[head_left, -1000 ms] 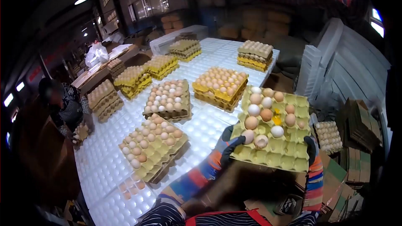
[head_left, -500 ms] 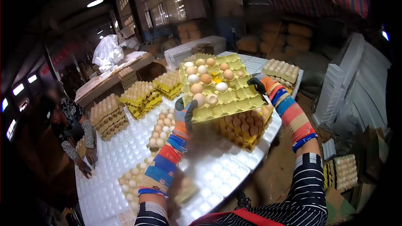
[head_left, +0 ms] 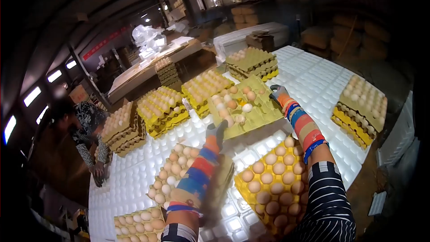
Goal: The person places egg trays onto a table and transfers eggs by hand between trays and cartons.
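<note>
Both my hands grip a yellow-green egg tray (head_left: 264, 117) by its opposite sides, held above the white foam surface. My left hand (head_left: 217, 135), in a dark-fingered glove, is closed on its near left corner. My right hand (head_left: 279, 95), gloved too, closes on its right edge. The tray is partly filled with brown and white eggs; a yellow smear of yolk shows among them, and a broken egg (head_left: 240, 119) sits near its front. Below my right forearm is a yellow tray of brown eggs (head_left: 272, 177). Another egg tray (head_left: 172, 170) lies left of my left forearm.
Stacked egg trays (head_left: 162, 110) line the table's far side, with one more stack (head_left: 359, 107) at right. Across the white dimpled foam (head_left: 134, 175), a co-worker's hands (head_left: 99, 172) rest at the left edge. A small egg tray (head_left: 139, 224) lies at front left.
My view has swung right and down. The held tray has moved away from above the yellow egg tray, toward the far stacks, and that yellow tray now shows clearly.
</note>
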